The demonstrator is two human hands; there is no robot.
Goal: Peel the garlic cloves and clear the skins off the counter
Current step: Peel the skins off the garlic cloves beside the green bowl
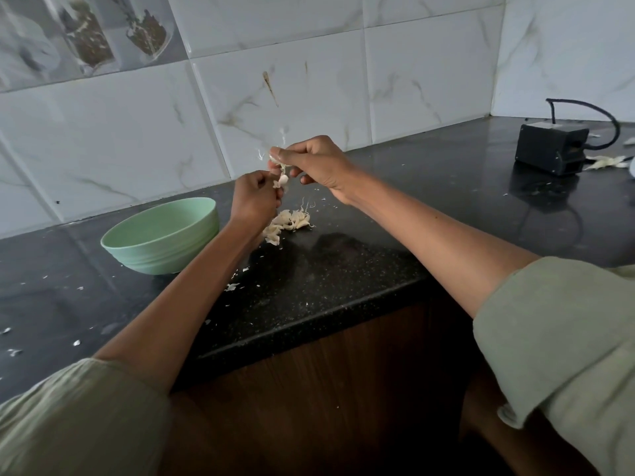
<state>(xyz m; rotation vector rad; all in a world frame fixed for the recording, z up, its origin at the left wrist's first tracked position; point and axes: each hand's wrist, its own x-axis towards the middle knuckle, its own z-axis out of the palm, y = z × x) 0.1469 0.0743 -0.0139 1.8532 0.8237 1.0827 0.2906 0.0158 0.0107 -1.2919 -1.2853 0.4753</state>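
Observation:
Above the black counter (343, 269), my left hand (254, 197) pinches a small white garlic clove (283, 180) from below. My right hand (314, 161) is higher and pinches a strip of papery skin (275, 154) that stretches up from the clove. A pile of pale garlic skins (290, 222) lies on the counter just under both hands. A light green bowl (161, 235) stands to the left of my left forearm; its inside looks empty from here.
Small skin flakes (233, 286) are scattered over the counter's left and front. A black box with a cable (551, 147) sits at the back right, more skins (606, 162) beside it. Tiled wall (309, 80) behind; the counter edge runs diagonally above a wooden cabinet (343, 389).

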